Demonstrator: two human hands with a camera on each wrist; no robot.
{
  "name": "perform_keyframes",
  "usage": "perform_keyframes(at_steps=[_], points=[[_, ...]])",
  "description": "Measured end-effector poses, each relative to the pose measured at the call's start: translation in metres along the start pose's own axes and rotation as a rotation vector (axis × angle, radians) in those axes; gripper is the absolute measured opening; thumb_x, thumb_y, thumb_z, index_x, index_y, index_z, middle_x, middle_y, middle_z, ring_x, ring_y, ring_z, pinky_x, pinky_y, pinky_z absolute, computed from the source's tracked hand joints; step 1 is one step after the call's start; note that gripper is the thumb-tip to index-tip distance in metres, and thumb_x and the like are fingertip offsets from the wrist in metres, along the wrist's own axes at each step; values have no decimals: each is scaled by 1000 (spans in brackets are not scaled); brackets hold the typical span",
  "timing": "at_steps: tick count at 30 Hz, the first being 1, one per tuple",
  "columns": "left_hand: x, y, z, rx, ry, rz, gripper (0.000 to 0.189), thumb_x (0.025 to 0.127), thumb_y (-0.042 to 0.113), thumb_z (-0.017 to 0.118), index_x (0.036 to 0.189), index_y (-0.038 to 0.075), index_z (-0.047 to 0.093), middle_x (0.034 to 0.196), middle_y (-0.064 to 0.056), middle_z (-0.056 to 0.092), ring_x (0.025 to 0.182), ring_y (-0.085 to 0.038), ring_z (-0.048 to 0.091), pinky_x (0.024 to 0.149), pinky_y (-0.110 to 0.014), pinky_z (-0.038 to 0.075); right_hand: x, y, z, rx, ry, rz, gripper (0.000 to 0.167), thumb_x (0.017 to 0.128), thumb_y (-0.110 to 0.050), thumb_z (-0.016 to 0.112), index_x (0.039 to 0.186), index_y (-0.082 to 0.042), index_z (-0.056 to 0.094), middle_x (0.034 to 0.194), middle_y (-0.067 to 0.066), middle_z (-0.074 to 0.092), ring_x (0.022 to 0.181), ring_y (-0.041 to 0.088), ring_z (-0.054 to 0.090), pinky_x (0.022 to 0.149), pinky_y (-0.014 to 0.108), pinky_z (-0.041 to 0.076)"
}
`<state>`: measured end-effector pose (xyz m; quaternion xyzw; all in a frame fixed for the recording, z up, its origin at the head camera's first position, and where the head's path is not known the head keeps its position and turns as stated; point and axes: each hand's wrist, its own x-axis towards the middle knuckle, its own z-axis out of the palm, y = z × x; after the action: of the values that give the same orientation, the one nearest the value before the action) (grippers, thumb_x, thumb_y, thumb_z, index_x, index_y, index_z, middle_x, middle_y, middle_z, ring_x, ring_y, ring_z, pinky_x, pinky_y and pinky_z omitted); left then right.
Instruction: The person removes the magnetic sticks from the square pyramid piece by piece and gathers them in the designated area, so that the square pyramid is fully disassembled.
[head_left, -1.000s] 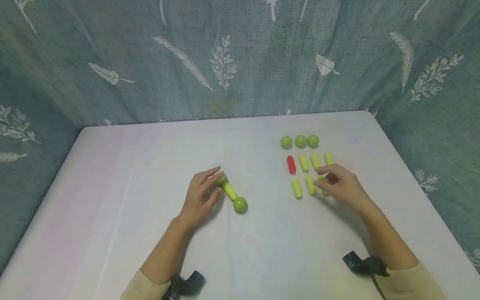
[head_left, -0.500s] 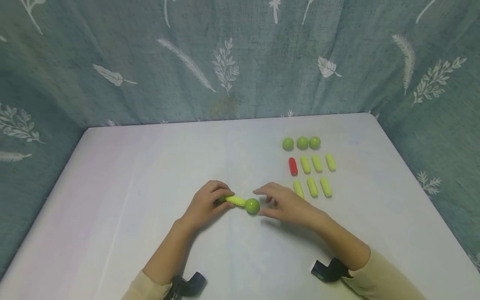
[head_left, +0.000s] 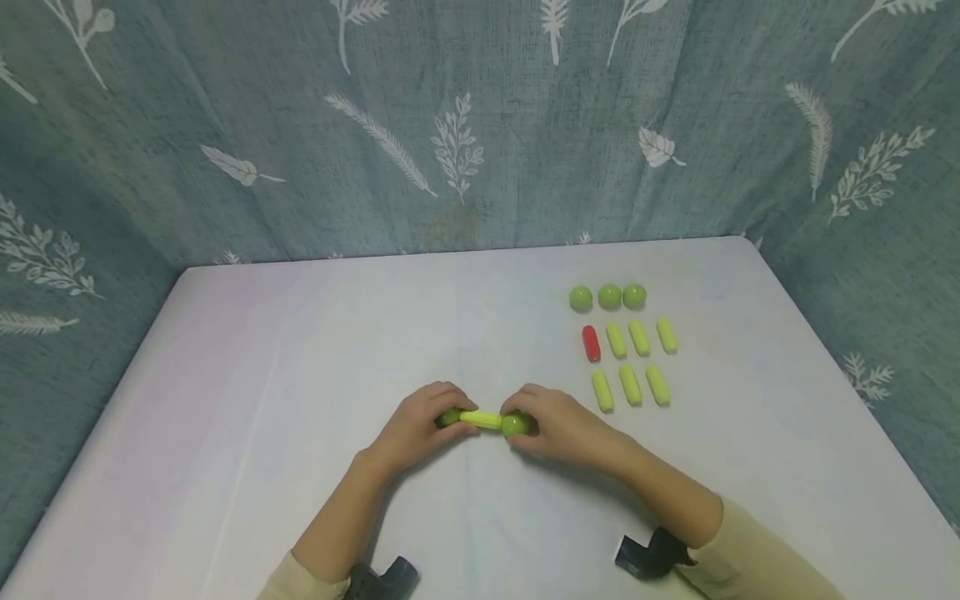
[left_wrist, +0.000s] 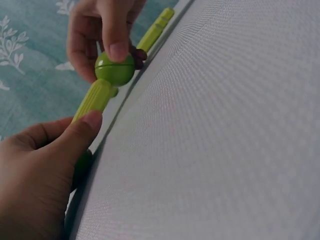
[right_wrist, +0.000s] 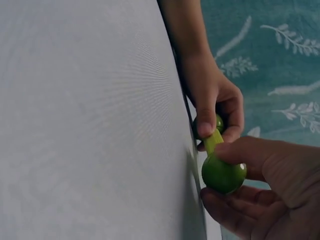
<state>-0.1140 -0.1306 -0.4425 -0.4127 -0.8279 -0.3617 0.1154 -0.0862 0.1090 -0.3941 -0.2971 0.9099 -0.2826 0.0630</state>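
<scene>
A yellow-green ribbed stick [head_left: 482,420] joins two glossy green balls, one at each end, and lies nearly level before me in the head view. My left hand [head_left: 420,427] grips the left ball [head_left: 450,417] and the stick's near end, its fingers partly covering both. On the other side, my right hand [head_left: 564,427] pinches the right ball [head_left: 514,425] between thumb and fingers. The left wrist view shows the right thumb pressed on that ball [left_wrist: 116,74], which has a seam around it. In the right wrist view the same ball [right_wrist: 224,174] hides part of the stick.
Three loose green balls [head_left: 610,297] form a row at the back right of the white table [head_left: 337,333]. Nearer stand a red stick [head_left: 591,343] and several yellow-green sticks [head_left: 630,385] in two rows. A teal leaf-patterned cloth [head_left: 525,183] hangs behind.
My right hand has come left from the loose sticks and now pinches the right ball. The joined piece has turned from slanting to nearly level, and my left hand has taken a fuller grip.
</scene>
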Motion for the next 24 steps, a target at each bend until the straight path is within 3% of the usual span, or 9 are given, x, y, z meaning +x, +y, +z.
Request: perform_keyframes(at_steps=[17,24], points=[[-3,2,0,-161,-30,-97,22,79,17,76,99,14,65,94,5,64,78,-4,51,67,-20,46,-6,5,2,170,188,-168,29,75,-7,76,100,-10,61,98,1,63,78,8,60,67,19,52],[-4,-2,-4,-77,-4,-149,23,77,18,78,96,15,66,94,6,64,78,-5,49,67,-20,45,-8,12,-18,247,309,-145,33,74,-3,76,103,-8,61,96,1,62,78,8,61,71,21,54]])
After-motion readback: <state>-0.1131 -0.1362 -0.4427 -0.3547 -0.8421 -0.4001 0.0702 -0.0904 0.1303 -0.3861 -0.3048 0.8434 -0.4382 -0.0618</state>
